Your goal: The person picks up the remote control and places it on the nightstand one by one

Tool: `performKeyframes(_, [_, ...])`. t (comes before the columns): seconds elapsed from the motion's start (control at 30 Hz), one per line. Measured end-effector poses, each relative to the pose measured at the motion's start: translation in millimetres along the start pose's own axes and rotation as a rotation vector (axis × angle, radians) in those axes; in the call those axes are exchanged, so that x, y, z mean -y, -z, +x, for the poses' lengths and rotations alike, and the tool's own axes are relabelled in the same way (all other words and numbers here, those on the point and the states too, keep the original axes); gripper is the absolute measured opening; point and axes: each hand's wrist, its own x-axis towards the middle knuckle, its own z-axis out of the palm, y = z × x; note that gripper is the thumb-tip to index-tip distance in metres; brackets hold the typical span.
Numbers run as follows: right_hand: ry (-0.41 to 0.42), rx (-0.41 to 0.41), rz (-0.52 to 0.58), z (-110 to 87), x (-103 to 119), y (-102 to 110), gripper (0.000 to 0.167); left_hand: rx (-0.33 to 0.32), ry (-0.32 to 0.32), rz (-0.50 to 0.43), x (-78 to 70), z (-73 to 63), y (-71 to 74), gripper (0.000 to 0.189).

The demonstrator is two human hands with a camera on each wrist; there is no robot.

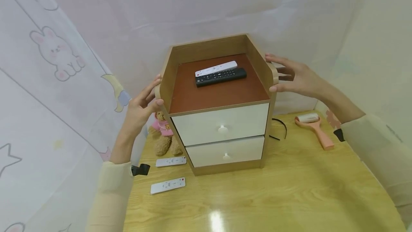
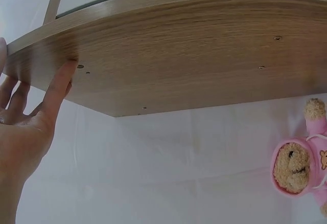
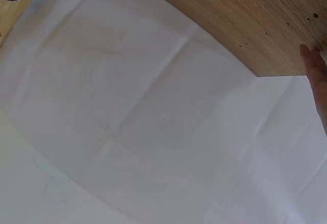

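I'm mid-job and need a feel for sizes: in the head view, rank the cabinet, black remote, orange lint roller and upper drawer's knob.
1. Cabinet, easily largest
2. Black remote and orange lint roller: too alike to rank
3. Upper drawer's knob, smallest

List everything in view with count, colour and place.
Cabinet: 1, wood-brown, centre
Drawers: 2, white, cabinet front
Knobs: 2, white, drawer fronts
Table: 1, yellowish wood, below
White remotes: 3, white, one on cabinet, two on table
Black remote: 1, black, cabinet top
Teddy bear: 1, tan, pink top, left of cabinet
Lint roller: 1, peach with white roll, table right
Thin band: 1, black, right of cabinet
Cloth backdrop: count unclear, pale, behind
Left hand: 1, cabinet's left side
Right hand: 1, cabinet's right side
Sleeves: 2, cream, forearms
Wrist devices: 2, black, at cuffs
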Motion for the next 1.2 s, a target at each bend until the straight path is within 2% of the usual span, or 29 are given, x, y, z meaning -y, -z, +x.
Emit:
performKeyframes(0.13, [0.004,0.012,0.051,3.4,-1.3,1.2,0.087,-0.006,0.025,-0.02,-2.5,-0.3,-0.9,0.057])
performKeyframes(0.3, [-0.001,0.037,0.091,5.2,-6.9,-3.1,0.09,-0.018,0.056,0.049,-4.1,-8.8,-1.2,0.057])
performKeyframes(0.4, [0.007,0.046,0.088,5.6,-9.4,-5.8,0.091,-0.032,0.08,0.117,-4.7,-21.2,-1.6,0.057])
performKeyframes(0.5, [0.021,0.045,0.084,4.0,-9.9,-5.6,0.09,-0.039,0.118,0.203,-0.7,-39.0,-1.5,0.055])
performKeyframes(0.6, [0.03,0.043,0.086,1.9,-8.6,-3.8,0.09,-0.05,0.173,0.359,9.2,-59.9,-2.1,0.053])
performKeyframes(0.67, [0.029,0.04,0.088,1.4,-7.4,-2.5,0.089,-0.052,0.232,0.434,22.0,-74.9,-0.8,0.055])
performKeyframes(0.73, [0.019,0.037,0.076,1.2,-6.6,-1.9,0.088,-0.063,0.276,0.5,44.1,-92.8,3.0,0.056])
performKeyframes(0.8, [0.008,0.036,0.069,1.4,-6.8,-1.7,0.088,-0.061,0.332,0.526,70.1,-112.4,8.3,0.057])
performKeyframes(0.9, [-0.004,0.043,0.069,2.3,-7.4,-2.0,0.087,-0.036,0.367,0.566,112.3,-143.9,16.5,0.058])
performKeyframes(1.0, [-0.012,0.048,0.083,2.2,-8.7,-2.3,0.087,-0.002,0.4,0.63,144.5,-173.4,18.0,0.062])
performKeyframes(1.1, [-0.016,0.047,0.093,1.6,-9.3,-2.0,0.088,0.044,0.422,0.714,171.6,-200.4,16.5,0.064])
performKeyframes(1.2, [-0.019,0.047,0.094,1.0,-9.5,-1.2,0.087,0.096,0.467,0.777,190.4,-223.1,14.2,0.062])
